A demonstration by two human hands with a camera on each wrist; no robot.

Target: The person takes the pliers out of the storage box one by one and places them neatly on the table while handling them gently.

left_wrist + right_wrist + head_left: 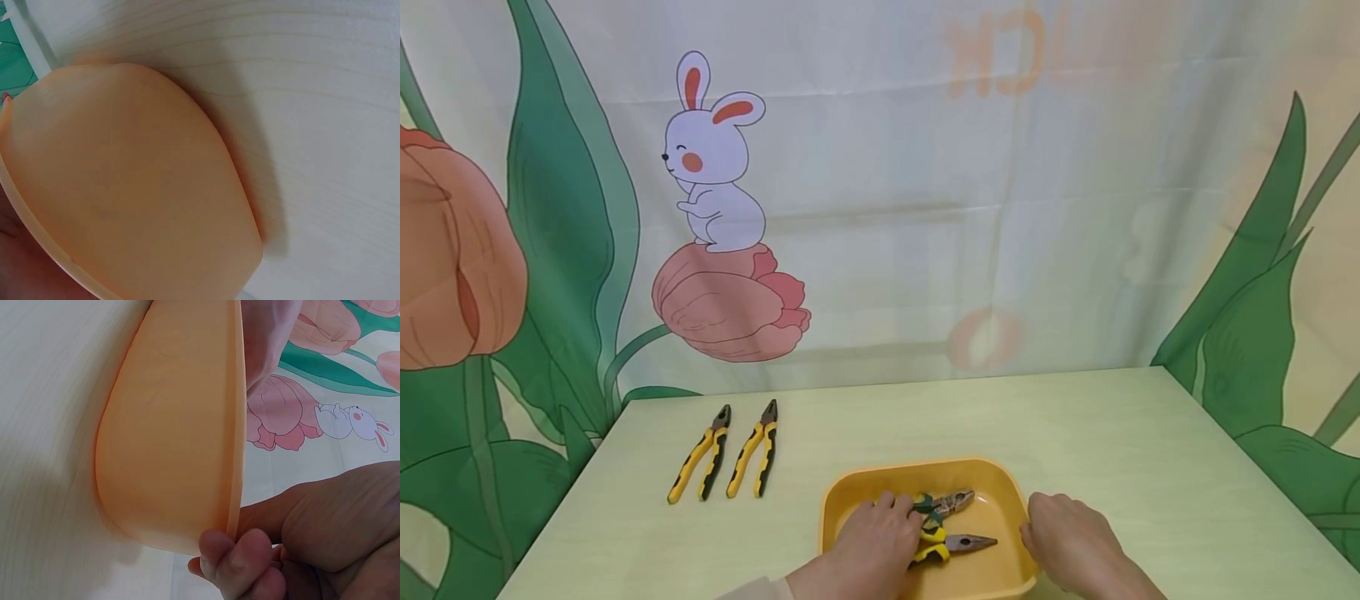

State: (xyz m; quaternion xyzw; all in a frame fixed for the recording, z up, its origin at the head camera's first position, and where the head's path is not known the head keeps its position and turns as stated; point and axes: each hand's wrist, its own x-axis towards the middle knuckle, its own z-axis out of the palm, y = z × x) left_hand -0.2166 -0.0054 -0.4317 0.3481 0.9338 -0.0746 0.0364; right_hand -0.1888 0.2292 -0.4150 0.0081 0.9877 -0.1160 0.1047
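Note:
In the head view a yellow tray stands at the table's front. Inside it lie combination pliers with green handles and long-nose pliers with yellow handles, jaws pointing right. My left hand reaches into the tray with fingers curled over the pliers' handles, which it partly hides; which pair it grips I cannot tell. At the tray's right side, my right hand pinches the rim between thumb and fingers. The right wrist view shows those fingers on the rim of the tray.
Two more pliers with yellow-and-black handles, one beside the other, lie at the table's back left, jaws pointing away. A printed curtain hangs behind the pale table.

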